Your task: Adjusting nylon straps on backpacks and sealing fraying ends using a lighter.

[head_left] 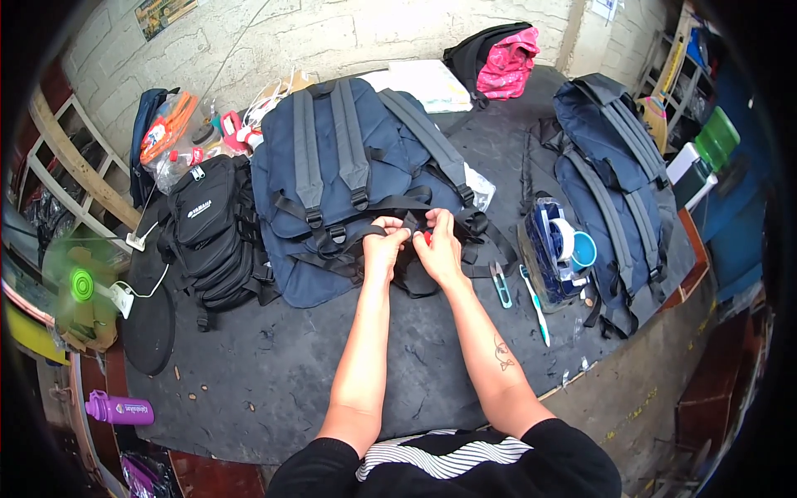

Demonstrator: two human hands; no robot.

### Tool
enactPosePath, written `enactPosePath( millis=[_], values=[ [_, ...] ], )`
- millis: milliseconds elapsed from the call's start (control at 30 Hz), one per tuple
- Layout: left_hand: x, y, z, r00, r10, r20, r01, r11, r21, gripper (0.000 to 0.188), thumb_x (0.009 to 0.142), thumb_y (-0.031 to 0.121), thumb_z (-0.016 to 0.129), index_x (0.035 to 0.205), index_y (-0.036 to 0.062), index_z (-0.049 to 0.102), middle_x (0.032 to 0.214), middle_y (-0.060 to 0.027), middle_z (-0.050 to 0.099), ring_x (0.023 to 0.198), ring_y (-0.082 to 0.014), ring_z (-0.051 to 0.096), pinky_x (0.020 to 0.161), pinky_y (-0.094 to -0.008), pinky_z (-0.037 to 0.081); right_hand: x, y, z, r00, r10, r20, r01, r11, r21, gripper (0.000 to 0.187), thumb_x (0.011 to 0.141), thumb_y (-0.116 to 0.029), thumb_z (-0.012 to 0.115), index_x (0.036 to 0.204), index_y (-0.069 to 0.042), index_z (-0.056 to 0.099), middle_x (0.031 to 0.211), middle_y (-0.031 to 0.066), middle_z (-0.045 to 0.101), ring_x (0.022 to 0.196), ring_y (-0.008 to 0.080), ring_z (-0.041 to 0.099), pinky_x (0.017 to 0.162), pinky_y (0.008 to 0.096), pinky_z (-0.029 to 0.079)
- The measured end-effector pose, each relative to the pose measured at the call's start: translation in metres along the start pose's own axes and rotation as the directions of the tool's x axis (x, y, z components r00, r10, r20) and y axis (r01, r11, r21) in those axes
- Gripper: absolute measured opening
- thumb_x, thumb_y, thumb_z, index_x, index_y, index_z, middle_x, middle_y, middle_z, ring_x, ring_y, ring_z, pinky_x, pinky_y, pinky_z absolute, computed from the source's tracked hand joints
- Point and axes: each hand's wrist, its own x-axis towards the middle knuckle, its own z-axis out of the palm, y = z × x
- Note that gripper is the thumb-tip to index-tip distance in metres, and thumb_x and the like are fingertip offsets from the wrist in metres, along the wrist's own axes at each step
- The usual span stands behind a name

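Both of my hands are at the near edge of a pile of navy backpacks [324,158] with grey straps, over a tangle of black webbing. My left hand [383,251] pinches a black strap [410,222] between thumb and fingers. Close beside it, my right hand [442,253] has its fingers bent together around the same black webbing. A small red spot shows by the right fingertips; I cannot make out what it is. Just right of my hands lie thread snips [503,290] with teal handles and a white-and-teal toothbrush [536,309].
A black backpack [207,224] stands left of the pile. At right are a clear blue container [544,236], a teal roll [583,249] and another navy backpack [598,174]. A pink-and-black bag [508,62] is at the back. A green fan [83,284] and purple bottle [124,409] sit far left.
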Motion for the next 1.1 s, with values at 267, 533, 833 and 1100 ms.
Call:
enactPosePath(
  millis=[267, 533, 833, 1100],
  values=[
    [-0.003, 0.005, 0.005, 0.999, 0.049, -0.003, -0.048, 0.994, 0.100, 0.013, 0.069, 0.000, 0.065, 0.080, 0.0035, 0.058, 0.066, 0.0005, 0.056, 0.054, -0.0060, 0.048, 0.048, -0.0195, 0.037, 0.004, -0.002, -0.008, 0.999, -0.011, 0.043, 0.012, 1.000, -0.017, 0.040, 0.075, -0.015, 0.058, 0.107, -0.003, 0.038, 0.103, 0.0151, 0.047, 0.093, 0.0319, 0.055, 0.076, 0.0388, 0.046],
    [-0.006, 0.006, 0.010, 0.999, 0.049, 0.021, -0.049, 0.998, 0.027, 0.008, 0.073, 0.002, 0.063, 0.078, 0.0041, 0.057, 0.067, 0.0000, 0.055, 0.053, -0.0051, 0.048, 0.047, -0.0190, 0.037, 0.005, -0.006, -0.009, 0.999, -0.015, 0.043, 0.015, 1.000, -0.003, 0.039, 0.075, -0.015, 0.058, 0.107, -0.004, 0.038, 0.102, 0.0151, 0.048, 0.093, 0.0330, 0.055, 0.076, 0.0394, 0.045],
    [-0.006, -0.013, 0.008, 0.855, 0.516, -0.048, -0.471, 0.812, 0.344, 0.014, 0.066, -0.007, 0.064, 0.077, -0.0017, 0.056, 0.089, -0.0099, 0.052, 0.080, -0.0193, 0.054, 0.067, -0.0298, 0.046, 0.004, -0.004, -0.009, 0.999, -0.039, 0.013, 0.039, 0.999, 0.000, 0.038, 0.075, -0.016, 0.059, 0.105, -0.003, 0.038, 0.101, 0.0150, 0.048, 0.091, 0.0323, 0.055, 0.075, 0.0383, 0.046],
    [-0.013, -0.008, 0.013, 0.685, 0.728, -0.039, -0.644, 0.630, 0.434, 0.018, 0.066, -0.009, 0.060, 0.081, -0.0008, 0.060, 0.092, -0.0093, 0.053, 0.086, -0.0193, 0.055, 0.070, -0.0275, 0.047, 0.002, -0.006, -0.009, 1.000, -0.010, 0.030, 0.010, 1.000, 0.013, 0.038, 0.075, -0.018, 0.059, 0.104, -0.003, 0.038, 0.100, 0.0149, 0.048, 0.089, 0.0311, 0.056, 0.073, 0.0376, 0.046]
  ],
)
